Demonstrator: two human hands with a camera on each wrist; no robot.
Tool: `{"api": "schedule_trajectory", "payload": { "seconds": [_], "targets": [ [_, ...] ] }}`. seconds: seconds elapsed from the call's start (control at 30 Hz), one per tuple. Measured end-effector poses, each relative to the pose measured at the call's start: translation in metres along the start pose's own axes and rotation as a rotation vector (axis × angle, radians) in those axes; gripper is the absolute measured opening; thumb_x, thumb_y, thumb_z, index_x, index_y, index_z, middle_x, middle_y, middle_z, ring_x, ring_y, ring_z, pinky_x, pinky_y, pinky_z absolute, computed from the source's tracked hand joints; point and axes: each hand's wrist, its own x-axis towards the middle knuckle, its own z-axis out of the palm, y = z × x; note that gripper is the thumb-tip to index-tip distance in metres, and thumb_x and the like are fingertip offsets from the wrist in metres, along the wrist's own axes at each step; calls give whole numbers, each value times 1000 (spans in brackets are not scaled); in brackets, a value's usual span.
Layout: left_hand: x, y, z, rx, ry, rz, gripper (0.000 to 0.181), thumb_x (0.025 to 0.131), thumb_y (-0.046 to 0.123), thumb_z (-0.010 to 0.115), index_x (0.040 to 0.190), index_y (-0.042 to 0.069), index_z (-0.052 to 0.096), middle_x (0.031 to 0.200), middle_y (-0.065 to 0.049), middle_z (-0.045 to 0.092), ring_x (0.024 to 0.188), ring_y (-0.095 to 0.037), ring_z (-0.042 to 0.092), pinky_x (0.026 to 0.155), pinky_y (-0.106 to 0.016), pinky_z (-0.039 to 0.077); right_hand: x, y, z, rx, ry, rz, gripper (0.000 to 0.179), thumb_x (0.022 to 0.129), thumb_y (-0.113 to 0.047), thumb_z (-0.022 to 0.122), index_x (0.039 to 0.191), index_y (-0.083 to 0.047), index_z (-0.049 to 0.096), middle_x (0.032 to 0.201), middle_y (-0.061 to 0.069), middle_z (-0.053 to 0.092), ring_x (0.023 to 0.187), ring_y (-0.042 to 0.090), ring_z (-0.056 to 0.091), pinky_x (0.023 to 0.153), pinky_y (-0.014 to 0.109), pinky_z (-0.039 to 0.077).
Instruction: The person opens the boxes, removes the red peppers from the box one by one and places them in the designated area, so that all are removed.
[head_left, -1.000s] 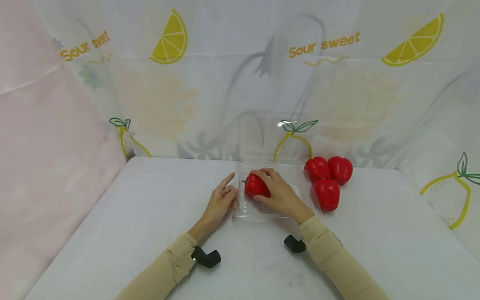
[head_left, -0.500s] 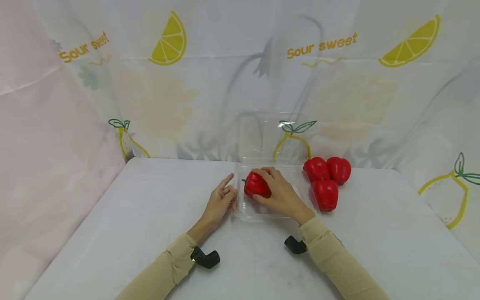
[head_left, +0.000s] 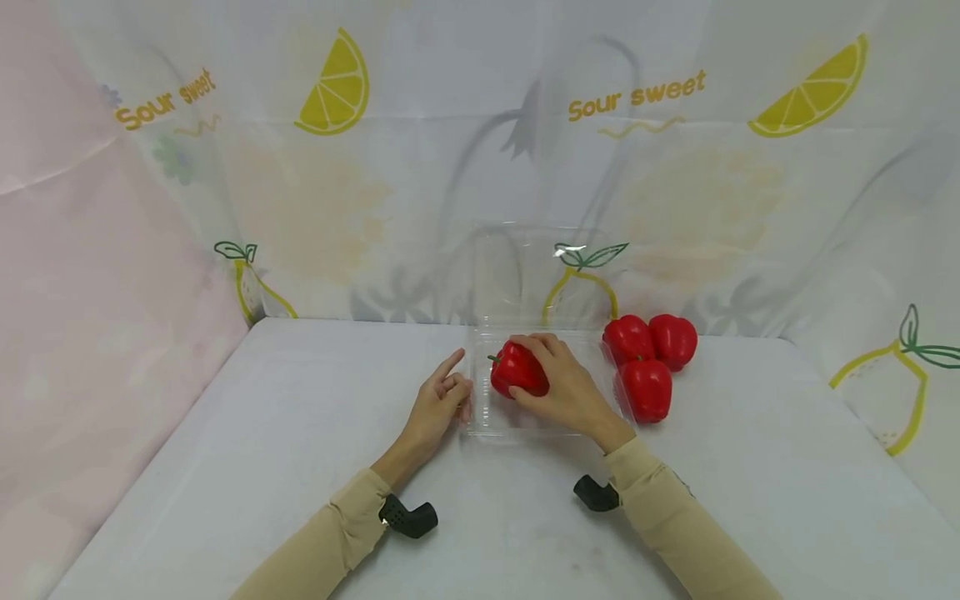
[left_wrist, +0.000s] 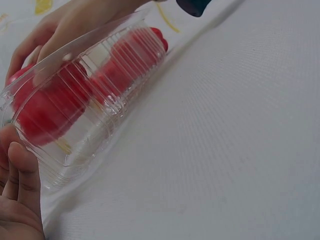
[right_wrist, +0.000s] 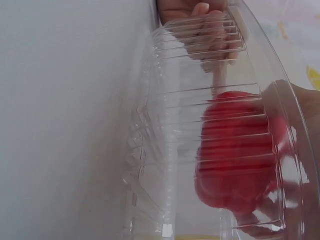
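Observation:
My right hand [head_left: 564, 390] grips a red bell pepper [head_left: 516, 370], thumb on the near side and fingers over the far side. The pepper is inside the left part of a clear plastic clamshell box [head_left: 555, 427], its green stem pointing left. In the right wrist view the pepper [right_wrist: 232, 155] shows through the ribbed wall, apparently above the box floor. My left hand [head_left: 437, 402] is at the box's left side, index finger extended and the other fingers loosely bent. In the left wrist view its fingertips [left_wrist: 24, 157] are against or very near the box edge.
Three more red bell peppers [head_left: 648, 390] sit in a cluster just right of the box. The box's clear lid [head_left: 498, 275] stands up behind, near the printed cloth backdrop [head_left: 420, 192]. A white cloth [head_left: 315, 400] covers the table.
My right hand has shifted the bell pepper slightly rightward and seemingly up within the box. The left hand keeps its place beside the box. The head view has drifted a little.

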Motion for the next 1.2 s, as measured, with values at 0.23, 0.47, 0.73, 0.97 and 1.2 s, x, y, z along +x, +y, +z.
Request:
{"api": "schedule_trajectory", "payload": {
  "seconds": [0.23, 0.47, 0.73, 0.97, 1.2],
  "targets": [
    [-1, 1, 1, 5, 4, 5, 58, 97, 6, 49, 149, 15, 25, 78, -1, 50, 55, -7, 48, 53, -17, 44, -5, 3, -6, 10, 10, 32, 70, 76, -32, 75, 137, -26, 41, 131, 3, 46, 115, 24, 52, 83, 42, 55],
    [-7, 15, 4, -18, -18, -16, 60, 96, 3, 47, 150, 9, 21, 74, 4, 50, 54, -7, 48, 53, -17, 44, -9, 6, -12, 31, 16, 50, 69, 76, -32, 74, 136, -26, 40, 130, 2, 48, 113, 24, 52, 80, 42, 56],
    [-3, 7, 3, -29, -5, -11, 60, 96, 4, 48, 150, 12, 22, 74, 5, 50, 54, -6, 48, 52, -18, 43, -14, 12, -19, 60, 6, 79, 73, 76, -33, 74, 139, -25, 37, 132, 2, 48, 113, 23, 52, 80, 41, 56],
    [-2, -1, 2, 3, 13, 18, 59, 96, 8, 50, 149, 14, 26, 76, 4, 50, 55, -6, 47, 52, -17, 43, -19, 14, -27, 107, 7, 96, 76, 77, -34, 74, 142, -24, 35, 133, 1, 47, 116, 21, 49, 81, 41, 56],
    [-1, -2, 2, -8, 9, 41, 60, 96, 6, 50, 149, 11, 25, 75, 5, 51, 54, -5, 47, 51, -17, 42, -25, 16, -34, 108, 33, 90, 72, 78, -32, 73, 141, -25, 38, 132, 2, 49, 112, 22, 52, 79, 41, 56]
  ]
}}
